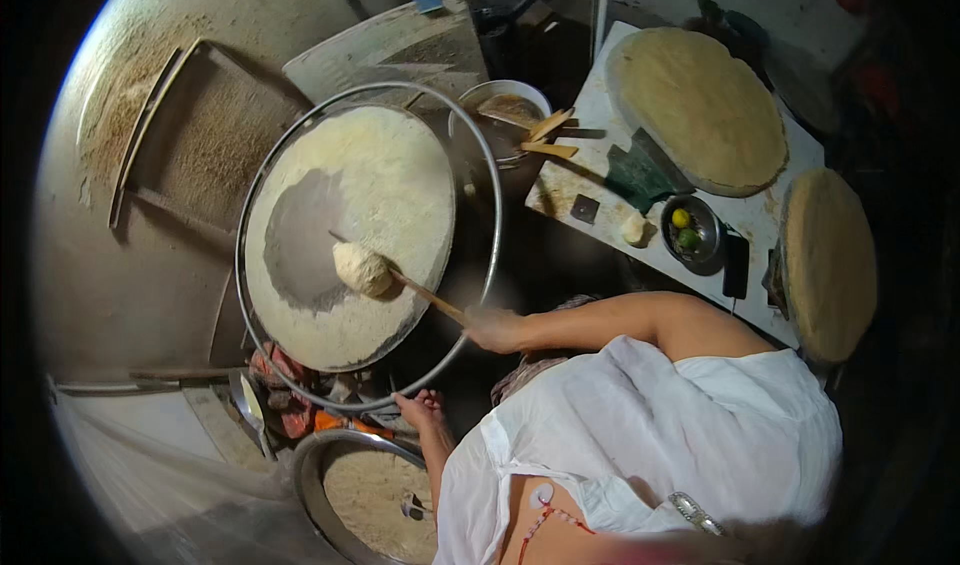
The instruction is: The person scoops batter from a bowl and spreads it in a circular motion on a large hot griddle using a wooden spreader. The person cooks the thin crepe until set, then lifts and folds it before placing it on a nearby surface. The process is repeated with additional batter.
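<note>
My right hand (495, 330), slightly blurred, is closed round a wooden stick (430, 295). At its far end a lump of pale dough (362, 269) rests on the round griddle (300, 230). A pale, floury-looking layer (375, 160) coats most of the griddle; a grey patch shows left of the dough. Round the griddle runs a metal ring (497, 205). Low on that ring, my left hand (425, 410) grips its near edge with curled fingers. Beside my left forearm stands a large metal basin (312, 490) of pale batter or dough, a metal utensil (415, 507) in it.
To the right, a white table (570, 185) bears a stack of large round flatbreads (700, 110) and a metal bowl (692, 235) with yellow and green fruit. Another round stack (828, 265) leans beside it. Behind the griddle is a bucket (500, 90) with wooden sticks. Plastic sheeting (170, 475) hangs lower left.
</note>
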Motion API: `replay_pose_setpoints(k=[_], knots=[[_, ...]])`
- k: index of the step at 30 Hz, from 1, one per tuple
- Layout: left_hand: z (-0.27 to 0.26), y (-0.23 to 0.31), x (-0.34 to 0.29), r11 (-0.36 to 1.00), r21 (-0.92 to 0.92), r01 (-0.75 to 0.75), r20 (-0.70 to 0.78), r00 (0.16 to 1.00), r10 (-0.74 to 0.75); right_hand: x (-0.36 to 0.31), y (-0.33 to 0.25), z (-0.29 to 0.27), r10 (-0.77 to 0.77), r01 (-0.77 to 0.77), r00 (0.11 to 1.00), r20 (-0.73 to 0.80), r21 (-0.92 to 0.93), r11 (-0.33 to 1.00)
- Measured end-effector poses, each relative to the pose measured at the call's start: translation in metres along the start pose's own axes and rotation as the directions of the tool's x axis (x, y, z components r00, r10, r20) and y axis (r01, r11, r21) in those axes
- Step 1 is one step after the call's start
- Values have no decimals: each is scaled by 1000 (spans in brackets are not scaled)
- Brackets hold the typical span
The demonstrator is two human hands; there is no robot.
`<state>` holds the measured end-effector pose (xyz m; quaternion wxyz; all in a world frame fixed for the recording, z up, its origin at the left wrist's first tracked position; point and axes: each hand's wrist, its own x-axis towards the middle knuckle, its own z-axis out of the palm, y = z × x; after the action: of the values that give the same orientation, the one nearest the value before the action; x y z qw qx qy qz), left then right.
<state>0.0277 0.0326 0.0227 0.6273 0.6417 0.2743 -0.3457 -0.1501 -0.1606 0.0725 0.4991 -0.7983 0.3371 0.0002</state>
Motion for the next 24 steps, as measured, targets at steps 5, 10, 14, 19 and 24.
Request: replay_pose_setpoints(k=[5,10,14,19,24], knots=[[4,-22,9,970,213,114,255,952,-168,17,-4,-57,-77,74,996,-45,-63,995],[43,-28,-24,916,385,108,615,711,-342,-3,17,11,-82,78,992,-97,-45,996],[69,-18,-64,862,507,23,664,627,-407,15,-5,-40,-67,70,997,39,-63,996],[1,-2,-20,934,357,10,428,887,-174,-3,25,-37,83,-81,985,-154,24,996],[-5,8,26,978,100,183,62,980,-190,15,-4,-24,-45,47,998,52,-35,998]])
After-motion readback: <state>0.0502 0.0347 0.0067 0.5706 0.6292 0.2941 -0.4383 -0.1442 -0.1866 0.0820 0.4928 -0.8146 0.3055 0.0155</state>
